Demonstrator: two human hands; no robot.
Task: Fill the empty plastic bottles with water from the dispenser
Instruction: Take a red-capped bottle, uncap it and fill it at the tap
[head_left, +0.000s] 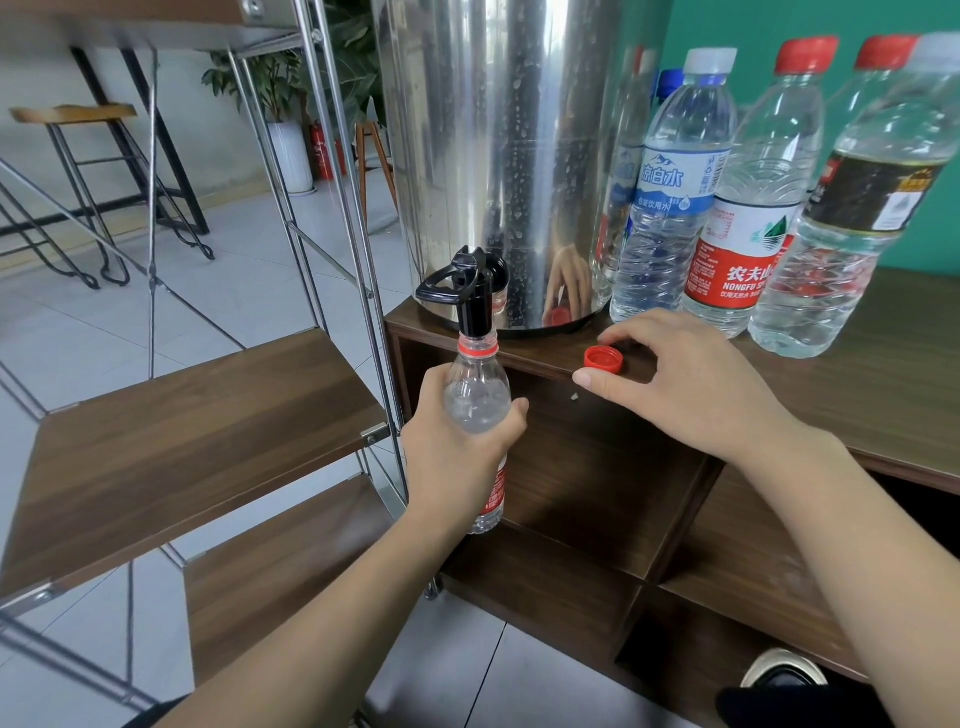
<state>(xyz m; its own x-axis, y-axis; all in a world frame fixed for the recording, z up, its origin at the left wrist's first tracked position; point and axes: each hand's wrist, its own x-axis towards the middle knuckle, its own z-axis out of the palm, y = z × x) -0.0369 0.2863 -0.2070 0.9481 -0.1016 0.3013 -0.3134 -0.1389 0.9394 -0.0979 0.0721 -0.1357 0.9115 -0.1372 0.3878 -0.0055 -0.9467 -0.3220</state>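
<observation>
A tall steel water dispenser (498, 156) stands on the wooden cabinet top (883, 364), its black tap (470, 291) hanging over the cabinet's left edge. My left hand (457, 457) grips an uncapped clear bottle with a red neck ring (475, 395), holding its mouth right under the tap spout. My right hand (680, 384) rests on the cabinet top with thumb and fingers around a loose red cap (602, 359). Whether the fingers pinch the cap or only touch it is unclear.
Several capped bottles stand right of the dispenser: a blue-label one (670, 208), a red-label one (748, 218) and a dark-label one (852, 218). A metal-framed rack with wooden shelves (182, 441) stands to the left. Open cabinet cubbies (597, 493) lie below the top.
</observation>
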